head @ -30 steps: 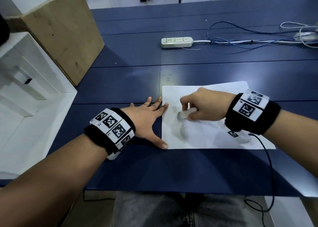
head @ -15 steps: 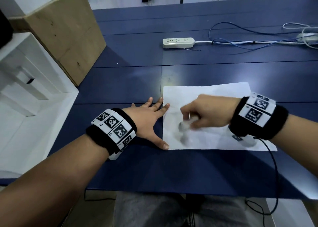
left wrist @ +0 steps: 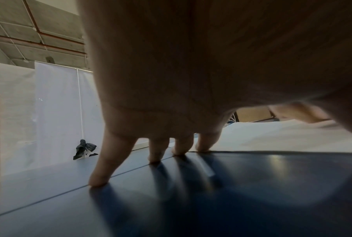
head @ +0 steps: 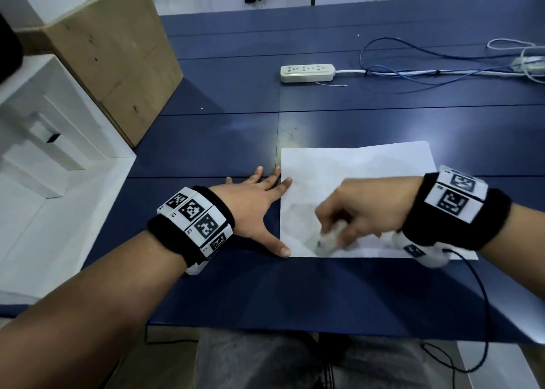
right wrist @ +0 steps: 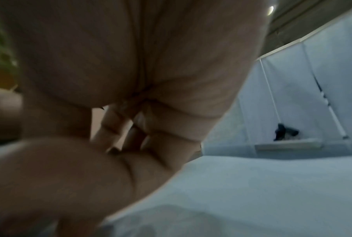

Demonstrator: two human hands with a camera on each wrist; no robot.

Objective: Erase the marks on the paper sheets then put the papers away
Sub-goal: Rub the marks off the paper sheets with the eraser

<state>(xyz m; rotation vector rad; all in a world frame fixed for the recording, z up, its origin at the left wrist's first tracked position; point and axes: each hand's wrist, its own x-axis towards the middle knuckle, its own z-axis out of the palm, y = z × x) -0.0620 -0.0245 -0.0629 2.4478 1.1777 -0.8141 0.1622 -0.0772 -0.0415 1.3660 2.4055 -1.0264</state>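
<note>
A white paper sheet (head: 356, 176) lies on the blue table (head: 224, 140), with faint grey smudges near its front left part. My left hand (head: 256, 208) lies flat with fingers spread, thumb and forefinger touching the sheet's left edge. In the left wrist view its fingertips (left wrist: 98, 181) press the table beside the paper (left wrist: 272, 136). My right hand (head: 354, 211) grips a white eraser (head: 328, 239), blurred, with its tip on the sheet's front left area. The right wrist view shows curled fingers (right wrist: 118, 128) over the paper (right wrist: 252, 184); the eraser is hidden there.
A wooden box (head: 115, 52) stands at the back left, next to a white shelf unit (head: 38, 140). A white power strip (head: 306, 73) with blue and white cables (head: 427, 70) lies at the back. A black wrist cable (head: 483, 315) hangs over the front edge.
My right hand has slid the eraser toward the front edge of the sheet, from mid-left to the near-left corner. The left hand has stayed put on the sheet's edge.
</note>
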